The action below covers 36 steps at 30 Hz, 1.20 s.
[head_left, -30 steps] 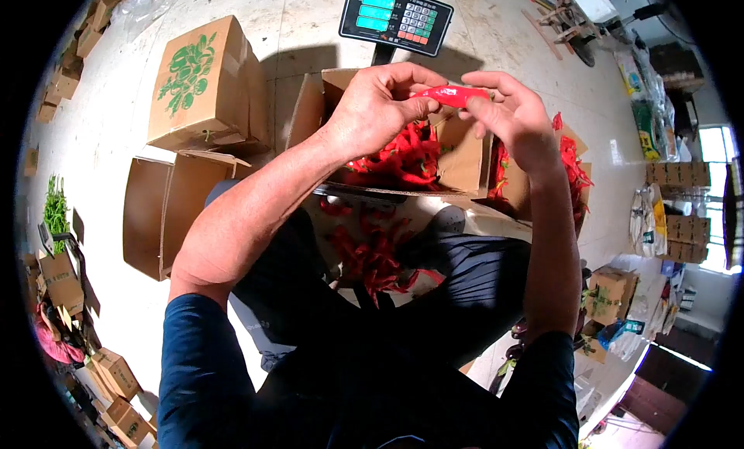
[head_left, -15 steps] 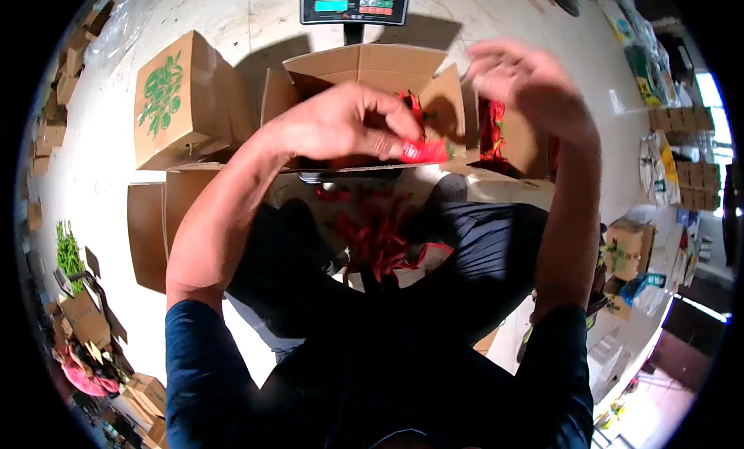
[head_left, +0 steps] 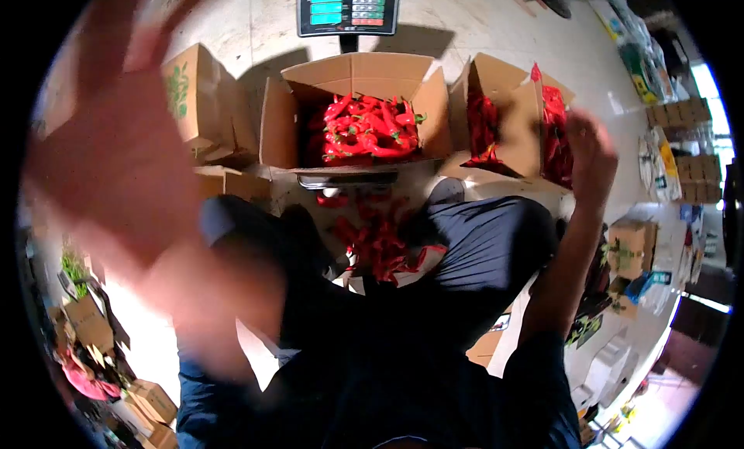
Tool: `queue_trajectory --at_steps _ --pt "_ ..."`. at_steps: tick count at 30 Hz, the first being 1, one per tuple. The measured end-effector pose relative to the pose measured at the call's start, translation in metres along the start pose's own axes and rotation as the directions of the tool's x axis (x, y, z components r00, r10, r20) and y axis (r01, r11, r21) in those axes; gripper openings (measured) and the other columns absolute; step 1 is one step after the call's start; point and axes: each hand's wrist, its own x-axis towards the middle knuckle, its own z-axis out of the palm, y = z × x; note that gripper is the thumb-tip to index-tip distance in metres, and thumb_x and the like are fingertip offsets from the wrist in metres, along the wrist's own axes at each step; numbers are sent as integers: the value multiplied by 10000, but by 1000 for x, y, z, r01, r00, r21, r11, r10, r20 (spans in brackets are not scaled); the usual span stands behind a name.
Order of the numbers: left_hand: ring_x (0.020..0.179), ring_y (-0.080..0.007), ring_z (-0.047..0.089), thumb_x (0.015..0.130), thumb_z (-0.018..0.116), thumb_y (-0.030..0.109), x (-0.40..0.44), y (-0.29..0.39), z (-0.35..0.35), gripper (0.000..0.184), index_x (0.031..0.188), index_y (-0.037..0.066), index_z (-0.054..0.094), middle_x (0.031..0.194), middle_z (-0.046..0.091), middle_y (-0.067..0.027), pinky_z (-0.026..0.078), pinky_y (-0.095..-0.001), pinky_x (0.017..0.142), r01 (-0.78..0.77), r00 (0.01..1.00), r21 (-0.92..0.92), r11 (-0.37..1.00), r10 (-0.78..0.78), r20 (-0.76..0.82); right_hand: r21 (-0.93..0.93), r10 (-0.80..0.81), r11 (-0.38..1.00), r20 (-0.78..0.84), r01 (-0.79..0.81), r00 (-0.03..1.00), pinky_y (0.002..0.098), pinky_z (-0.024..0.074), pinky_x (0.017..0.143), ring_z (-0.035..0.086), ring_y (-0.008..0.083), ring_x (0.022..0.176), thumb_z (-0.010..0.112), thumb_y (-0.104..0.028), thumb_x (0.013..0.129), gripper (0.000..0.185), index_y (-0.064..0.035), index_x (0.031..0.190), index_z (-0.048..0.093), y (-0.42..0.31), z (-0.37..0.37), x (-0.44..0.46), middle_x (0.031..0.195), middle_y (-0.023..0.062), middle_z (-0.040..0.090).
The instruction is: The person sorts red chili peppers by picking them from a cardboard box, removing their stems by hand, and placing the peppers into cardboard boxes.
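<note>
My left hand (head_left: 116, 154) is raised close to the camera, large and blurred, with its fingers apart and nothing visible in them. At the right, my right hand (head_left: 593, 150) is curled closed beside red chili peppers (head_left: 556, 127) at the right box; whatever its fingers may hold is hidden. In front of me an open cardboard box (head_left: 356, 69), on the scale, holds a heap of red chili peppers (head_left: 372, 129). More loose red chili peppers (head_left: 380, 236) lie in a pile between my legs.
The scale's display (head_left: 349, 8) stands behind the middle box. A second open box (head_left: 508, 77) with red peppers is to its right. A closed carton (head_left: 205, 100) with green print stands left. Stacked cartons (head_left: 690, 119) line the right side.
My left hand has left the middle box, where it held a red chili pepper, and swung up left toward the camera. My right hand has moved right and lower. The peppers in the box now show.
</note>
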Motion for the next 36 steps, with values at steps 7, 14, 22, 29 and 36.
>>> queue_trajectory --at_steps 7,14,22,29,36 --pt "982 -210 660 843 736 154 -26 17 35 477 1264 8 566 1084 664 -112 535 -333 817 32 941 236 971 -109 320 -227 421 894 133 -386 897 332 491 739 584 158 754 598 -146 930 198 35 996 646 125 -3 -183 815 83 636" --pt "1004 -219 651 855 712 156 -28 36 12 479 1280 3 552 1112 651 -125 526 -341 839 169 959 533 829 -264 107 -261 560 828 329 -496 760 337 492 745 586 165 784 609 -167 926 221 35 1009 646 177 37 -264 854 91 641" --pt "1029 -229 641 868 684 158 -117 128 -104 482 1297 -2 537 1144 635 -139 516 -349 865 689 719 723 43 -164 -675 -267 546 838 402 -476 735 343 494 753 589 174 818 621 -191 922 249 35 1024 646 249 115 -147 898 100 647" --pt "1051 -238 632 879 659 160 -167 142 -164 484 1313 -7 523 1172 622 -152 507 -357 888 791 476 520 -323 -209 -854 -207 600 798 361 -565 715 348 495 760 591 181 848 632 -213 918 275 34 1037 646 305 111 -188 936 108 652" --pt "1073 -247 624 890 635 162 -151 137 -180 488 1328 -12 509 1200 609 -165 498 -364 910 780 453 495 -383 -198 -869 -182 687 723 288 -666 667 353 496 767 593 188 878 643 -234 914 301 34 1051 646 349 96 -234 975 117 657"
